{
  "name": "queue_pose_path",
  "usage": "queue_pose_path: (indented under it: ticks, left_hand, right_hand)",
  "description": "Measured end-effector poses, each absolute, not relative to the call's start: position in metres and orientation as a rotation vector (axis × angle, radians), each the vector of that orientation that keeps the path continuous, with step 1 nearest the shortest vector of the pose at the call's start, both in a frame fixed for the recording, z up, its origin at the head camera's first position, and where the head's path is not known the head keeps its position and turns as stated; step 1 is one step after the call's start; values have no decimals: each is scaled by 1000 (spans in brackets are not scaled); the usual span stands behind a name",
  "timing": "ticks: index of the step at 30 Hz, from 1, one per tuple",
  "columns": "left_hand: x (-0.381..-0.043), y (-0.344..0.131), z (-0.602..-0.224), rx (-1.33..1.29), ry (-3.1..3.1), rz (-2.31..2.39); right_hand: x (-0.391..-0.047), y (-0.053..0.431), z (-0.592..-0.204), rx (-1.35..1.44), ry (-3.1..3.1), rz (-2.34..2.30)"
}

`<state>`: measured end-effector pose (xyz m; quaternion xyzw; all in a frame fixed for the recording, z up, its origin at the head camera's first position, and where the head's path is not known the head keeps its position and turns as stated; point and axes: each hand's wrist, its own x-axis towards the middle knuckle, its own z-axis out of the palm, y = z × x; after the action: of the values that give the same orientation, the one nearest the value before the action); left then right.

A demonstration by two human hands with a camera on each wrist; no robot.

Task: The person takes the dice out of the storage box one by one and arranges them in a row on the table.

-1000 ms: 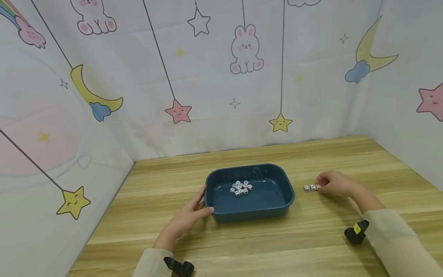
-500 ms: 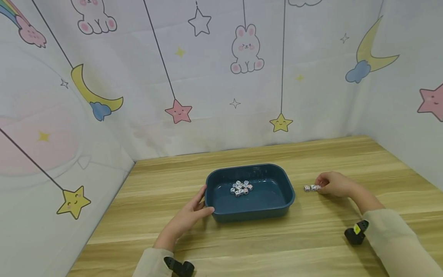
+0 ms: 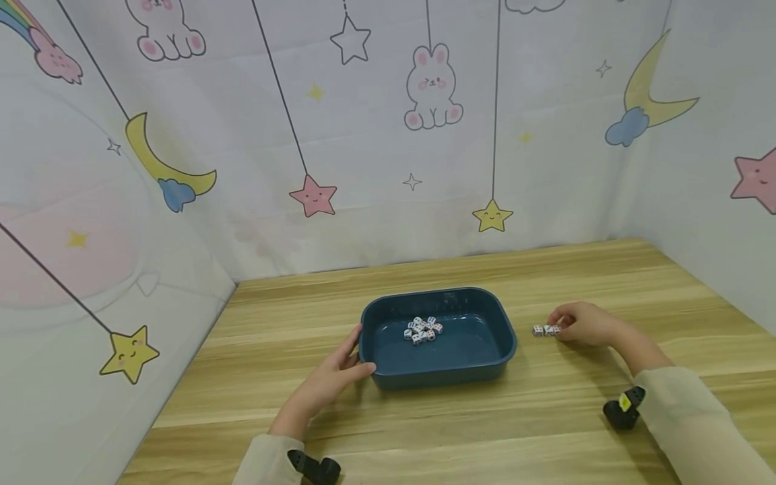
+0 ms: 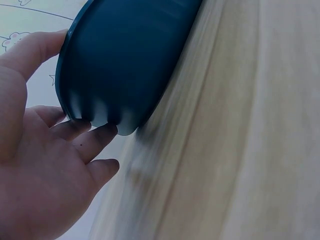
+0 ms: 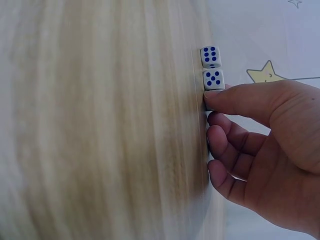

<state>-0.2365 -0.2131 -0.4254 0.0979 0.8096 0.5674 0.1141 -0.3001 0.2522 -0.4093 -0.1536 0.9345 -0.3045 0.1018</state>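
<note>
A dark teal rectangular tray [image 3: 448, 369] lies on the table with a cluster of several white dice [image 3: 419, 330] in its left half. My left hand [image 3: 330, 377] rests against the tray's left end, its thumb on the rim and its fingertips along the outer wall, as the left wrist view shows. To the right of the tray, three dice sit in a short row. My right hand [image 3: 587, 325] pinches the die at the right end of that row between thumb and index finger. The leftmost die [image 5: 210, 56] and middle die [image 5: 213, 79] show blue pips; the thumb mostly covers the pinched one.
The wood-grain table [image 3: 424, 438] is bordered by a white fabric backdrop [image 3: 376, 148] printed with stars, moons and rabbits. Each wrist carries a small black camera, one on the left [image 3: 314, 467] and one on the right [image 3: 623, 409].
My right hand has shifted very slightly left, with the pinched die close up against the middle die. The left hand and the tray stay where they were.
</note>
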Motion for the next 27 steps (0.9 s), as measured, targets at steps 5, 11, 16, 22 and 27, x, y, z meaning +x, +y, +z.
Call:
queue_pose_path:
  ticks: [5, 11, 16, 22, 27]
  left_hand:
    - [-236, -213, -425, 290, 2377, 1658]
    - [-235, -213, -425, 282, 2378, 1661]
    - [-236, -214, -424, 273, 2372, 1665]
    - [-236, -214, -424, 277, 2375, 1660]
    - [-236, -214, -425, 283, 2385, 1655]
  right_hand:
    - [-299, 252, -408, -464, 2757, -894]
    - [-300, 256, -401, -476, 2784, -821]
    - [-300, 256, -379, -524, 2800, -792]
    - [-301, 242, -348, -603, 2822, -790]
    - [-300, 221, -327, -660, 2855, -770]
